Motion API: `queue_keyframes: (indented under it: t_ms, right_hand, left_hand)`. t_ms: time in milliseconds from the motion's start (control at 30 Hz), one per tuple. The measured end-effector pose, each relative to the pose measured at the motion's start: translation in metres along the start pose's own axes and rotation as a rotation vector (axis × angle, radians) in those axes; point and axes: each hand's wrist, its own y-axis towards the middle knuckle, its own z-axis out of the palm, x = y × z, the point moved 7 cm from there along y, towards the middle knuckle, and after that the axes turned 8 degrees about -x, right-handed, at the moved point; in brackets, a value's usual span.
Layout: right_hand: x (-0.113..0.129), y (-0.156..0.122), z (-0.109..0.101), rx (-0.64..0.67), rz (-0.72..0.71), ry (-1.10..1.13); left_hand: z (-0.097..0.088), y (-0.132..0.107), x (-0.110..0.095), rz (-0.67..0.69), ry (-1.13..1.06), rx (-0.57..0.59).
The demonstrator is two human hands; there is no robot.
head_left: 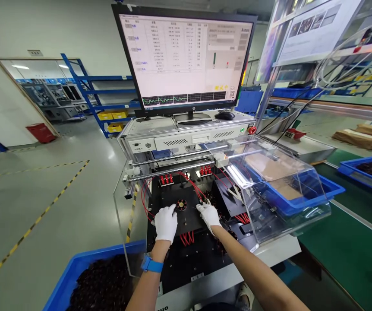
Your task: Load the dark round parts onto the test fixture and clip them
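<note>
Two gloved hands are being held over the black fixture (186,224): the left hand (165,222), fingers loosely together, is being rested beside the small round part (181,204) seated at its centre. The right hand (209,214) is being closed on a red lead (195,188), which is best being gripped near its clip and kept untangled.

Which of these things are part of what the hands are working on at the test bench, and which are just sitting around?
In use:
left hand
right hand
small round dark wound part
black fixture plate
red test leads

Lying about:
black computer mouse
blue plastic bin of dark parts
raised clear plastic cover
red box on the floor
</note>
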Motion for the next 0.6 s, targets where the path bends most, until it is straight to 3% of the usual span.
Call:
queue_keyframes:
  t_ms: [133, 200, 267, 400, 600]
  right_hand:
    - [0.004, 0.019, -0.018, -0.214, -0.109, -0.188]
    - [0.010, 0.030, -0.017, -0.254, -0.206, -0.369]
    - [0.012, 0.041, -0.011, -0.232, -0.253, -0.505]
    - [0.013, 0.057, -0.006, -0.191, -0.184, -0.515]
    - [0.026, 0.066, -0.004, -0.147, -0.162, -0.547]
  left_hand:
    - [0.001, -0.004, -0.025, 0.371, 0.102, -0.099]
    - [0.007, -0.004, -0.027, 0.447, 0.053, -0.093]
    - [0.015, -0.002, -0.023, 0.458, -0.030, -0.065]
    - [0.025, 0.001, -0.009, 0.367, -0.164, -0.041]
    - [0.025, -0.003, -0.007, 0.264, -0.246, -0.101]
